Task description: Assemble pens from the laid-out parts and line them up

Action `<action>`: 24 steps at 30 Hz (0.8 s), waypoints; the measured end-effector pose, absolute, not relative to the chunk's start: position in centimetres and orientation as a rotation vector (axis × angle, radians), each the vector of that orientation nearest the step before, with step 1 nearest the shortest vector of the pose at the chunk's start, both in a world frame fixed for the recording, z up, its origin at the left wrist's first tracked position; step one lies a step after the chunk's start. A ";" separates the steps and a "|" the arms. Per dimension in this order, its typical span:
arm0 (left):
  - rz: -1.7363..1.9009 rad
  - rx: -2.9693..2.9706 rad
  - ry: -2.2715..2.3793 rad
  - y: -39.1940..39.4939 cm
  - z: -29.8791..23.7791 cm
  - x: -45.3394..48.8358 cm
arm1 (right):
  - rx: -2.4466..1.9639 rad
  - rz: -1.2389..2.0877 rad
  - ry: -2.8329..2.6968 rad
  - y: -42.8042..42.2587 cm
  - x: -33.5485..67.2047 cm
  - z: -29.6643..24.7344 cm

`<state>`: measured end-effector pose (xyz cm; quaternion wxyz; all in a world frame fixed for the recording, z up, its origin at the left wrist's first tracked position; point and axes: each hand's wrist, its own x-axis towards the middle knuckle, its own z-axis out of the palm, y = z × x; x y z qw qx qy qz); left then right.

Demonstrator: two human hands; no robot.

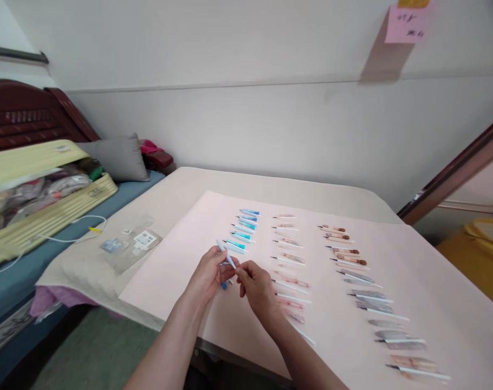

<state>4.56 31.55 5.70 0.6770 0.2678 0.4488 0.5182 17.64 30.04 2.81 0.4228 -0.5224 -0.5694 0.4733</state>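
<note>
My left hand [209, 275] and my right hand [258, 288] meet over the near left part of a pale pink sheet [433, 281]. Both are closed in a pinch on one thin blue-and-white pen-like piece [226, 254], which points up and away to the left. A small blue bit [224, 285] lies just below my left fingers. On the sheet run three rows of similar pieces: a blue row [243, 232] just beyond my hands, a pink row [290, 271] in the middle, and a brown-and-grey row [360, 279] on the right.
The sheet covers a table [181, 189] against a white wall. A clear plastic bag with small packets [128, 242] lies at the table's left. Left of that are a bed with a grey pillow [118, 157] and an open yellow case [47, 200]. A pink note [404, 24] sticks on the wall.
</note>
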 end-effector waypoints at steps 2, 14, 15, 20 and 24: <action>1.166 0.610 1.000 31.5 5.6 4.6 | -1.325 1.137 -1.442 29.9 17.7 2.8; 1.218 0.512 1.019 32.0 5.3 4.1 | -1.288 1.166 -1.417 30.2 17.5 2.9; 1.217 0.508 1.014 32.0 5.3 4.0 | -1.276 1.175 -1.416 30.2 17.5 3.0; 1.322 0.415 1.041 32.6 5.6 2.5 | -1.297 1.141 -1.519 30.1 17.8 3.0; 1.435 0.300 1.089 33.0 5.8 0.4 | -1.499 0.843 -1.863 29.7 17.3 2.0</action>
